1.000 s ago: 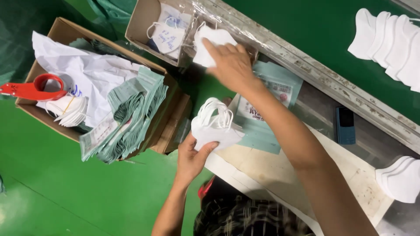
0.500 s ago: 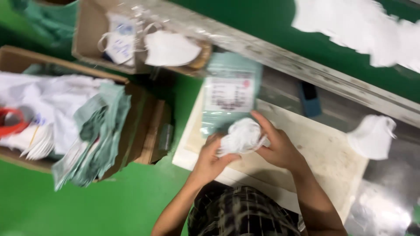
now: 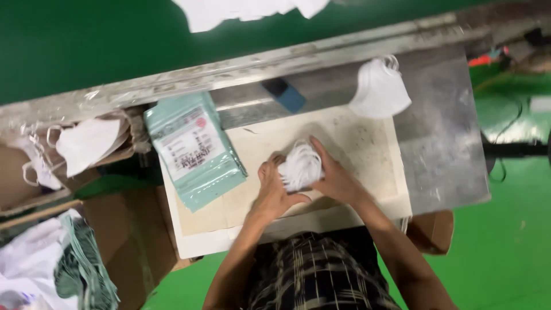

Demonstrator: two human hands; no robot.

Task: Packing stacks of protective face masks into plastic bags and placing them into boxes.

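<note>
White masks (image 3: 299, 166) between both hands, mid-board (image 3: 367, 149), edges clear, pouches (image 3: 194, 150) left.

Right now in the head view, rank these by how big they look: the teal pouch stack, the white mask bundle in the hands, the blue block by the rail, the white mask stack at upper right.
1. teal pouch stack
2. white mask stack
3. white mask bundle, partly covered by both hands, so second and third are unsure
4. blue block
</note>
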